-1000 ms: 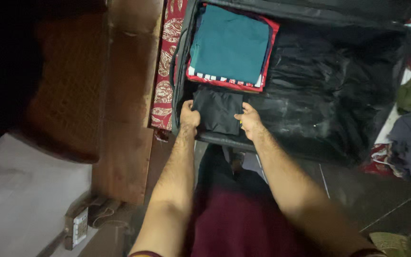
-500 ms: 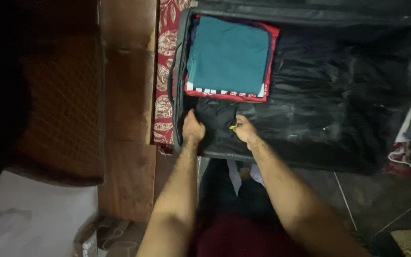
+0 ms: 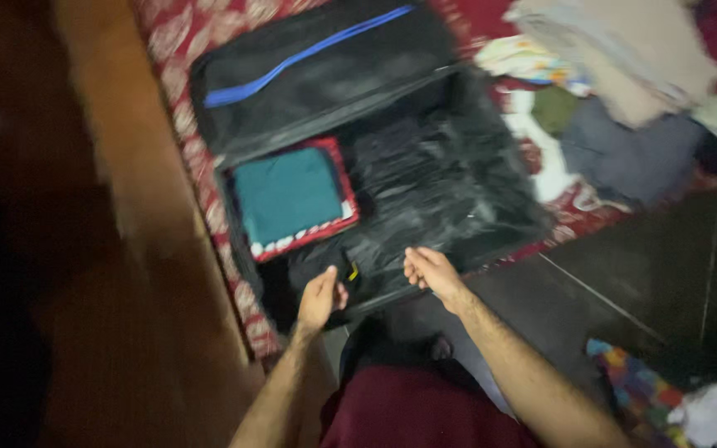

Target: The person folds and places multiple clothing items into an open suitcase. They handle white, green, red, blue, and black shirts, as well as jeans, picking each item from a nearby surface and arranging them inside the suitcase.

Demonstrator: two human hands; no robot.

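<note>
Both hands have let go of the folded black garment [image 3: 325, 264], lower centre in the open black fabric suitcase [image 3: 458, 191]; left hand [image 3: 320, 297] and right hand [image 3: 426, 269] hover apart, empty. Placement looks complete.

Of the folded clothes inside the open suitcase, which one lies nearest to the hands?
The black folded garment at the suitcase's near edge, just by the left hand. The teal garment lies farther in, on a red one.
</note>
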